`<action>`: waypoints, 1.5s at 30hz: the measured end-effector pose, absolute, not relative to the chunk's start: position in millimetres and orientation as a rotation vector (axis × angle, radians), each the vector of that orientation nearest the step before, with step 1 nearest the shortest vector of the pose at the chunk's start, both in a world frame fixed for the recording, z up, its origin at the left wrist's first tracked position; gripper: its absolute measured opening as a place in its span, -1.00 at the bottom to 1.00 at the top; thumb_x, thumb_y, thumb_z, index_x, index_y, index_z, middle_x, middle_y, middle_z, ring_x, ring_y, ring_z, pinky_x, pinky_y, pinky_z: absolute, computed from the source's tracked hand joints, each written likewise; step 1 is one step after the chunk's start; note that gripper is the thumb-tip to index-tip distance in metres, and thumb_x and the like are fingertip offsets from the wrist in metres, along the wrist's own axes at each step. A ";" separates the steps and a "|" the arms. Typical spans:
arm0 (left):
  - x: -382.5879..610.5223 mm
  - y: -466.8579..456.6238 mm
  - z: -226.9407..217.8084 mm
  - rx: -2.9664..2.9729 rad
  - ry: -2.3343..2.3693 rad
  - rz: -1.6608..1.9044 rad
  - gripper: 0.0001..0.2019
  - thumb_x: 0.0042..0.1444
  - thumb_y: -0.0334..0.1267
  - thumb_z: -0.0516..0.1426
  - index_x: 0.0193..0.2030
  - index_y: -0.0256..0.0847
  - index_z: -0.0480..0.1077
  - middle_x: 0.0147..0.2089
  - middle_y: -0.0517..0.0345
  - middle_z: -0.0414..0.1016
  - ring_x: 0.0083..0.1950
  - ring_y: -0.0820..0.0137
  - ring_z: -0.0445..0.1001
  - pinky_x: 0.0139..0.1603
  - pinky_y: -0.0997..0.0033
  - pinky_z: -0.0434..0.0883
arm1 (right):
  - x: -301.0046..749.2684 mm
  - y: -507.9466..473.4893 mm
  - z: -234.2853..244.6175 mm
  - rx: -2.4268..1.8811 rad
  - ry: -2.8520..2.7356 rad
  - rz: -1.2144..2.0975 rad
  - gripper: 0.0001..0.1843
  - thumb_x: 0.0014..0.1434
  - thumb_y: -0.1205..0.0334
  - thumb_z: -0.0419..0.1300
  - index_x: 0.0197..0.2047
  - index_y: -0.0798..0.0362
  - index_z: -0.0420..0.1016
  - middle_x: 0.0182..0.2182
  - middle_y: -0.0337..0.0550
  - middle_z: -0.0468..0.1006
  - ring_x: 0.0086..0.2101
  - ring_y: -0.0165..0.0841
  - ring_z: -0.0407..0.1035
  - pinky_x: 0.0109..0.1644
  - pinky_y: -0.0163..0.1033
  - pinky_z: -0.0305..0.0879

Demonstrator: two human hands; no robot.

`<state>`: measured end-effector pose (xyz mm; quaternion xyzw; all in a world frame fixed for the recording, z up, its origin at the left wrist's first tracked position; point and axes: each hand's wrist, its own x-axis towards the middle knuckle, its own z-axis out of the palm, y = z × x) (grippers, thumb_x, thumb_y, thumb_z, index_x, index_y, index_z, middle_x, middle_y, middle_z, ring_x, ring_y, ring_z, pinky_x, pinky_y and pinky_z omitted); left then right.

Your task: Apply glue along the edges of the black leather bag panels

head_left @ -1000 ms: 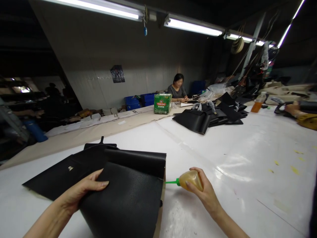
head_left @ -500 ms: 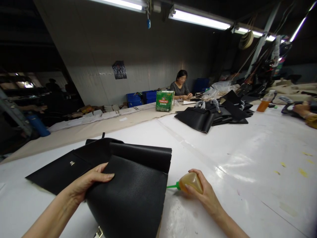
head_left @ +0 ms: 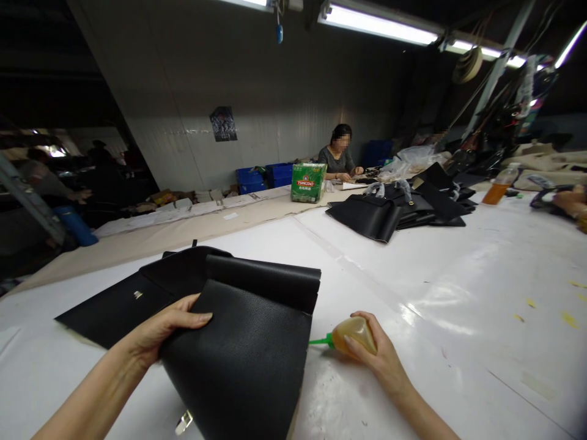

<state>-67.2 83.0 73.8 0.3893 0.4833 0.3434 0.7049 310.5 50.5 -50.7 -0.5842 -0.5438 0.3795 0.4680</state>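
My left hand (head_left: 177, 327) grips a black leather piece (head_left: 247, 348), thumb on top and fingers hidden underneath. The piece is curved over, with a rolled flap along its far side and a metal clasp (head_left: 184, 423) at its lower edge. More black leather with a small metal fitting (head_left: 137, 294) spreads out to the left behind the hand. Wrapped in my right hand (head_left: 378, 348) is a soft squeeze bottle (head_left: 353, 336) of amber liquid, lying tilted sideways. Its thin green nozzle (head_left: 321, 341) points left at the leather's right edge; whether it touches, I cannot tell.
A pile of black leather pieces (head_left: 403, 208) lies farther back on the white table (head_left: 440, 281). Beyond are a green carton (head_left: 308, 182) and a seated person (head_left: 340, 160). A bottle of orange liquid (head_left: 499, 184) stands at right, near another person's hand (head_left: 568, 200).
The view has shifted slightly, moving the background a little to the right. Both hands keep their hold, and the nozzle stays beside the leather's right edge.
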 end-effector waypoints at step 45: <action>-61.7 81.1 83.9 0.827 1.096 0.770 -0.61 -0.06 -0.47 0.26 -0.02 -0.34 0.44 -0.23 -0.11 0.62 -0.26 0.19 0.60 -0.20 0.27 0.52 | 311.6 39.7 -48.9 -1.387 -1.256 1.053 -0.49 0.01 -0.16 0.18 -0.07 -0.05 0.24 -0.25 -0.16 0.44 -0.29 -0.19 0.41 -0.27 -0.18 0.35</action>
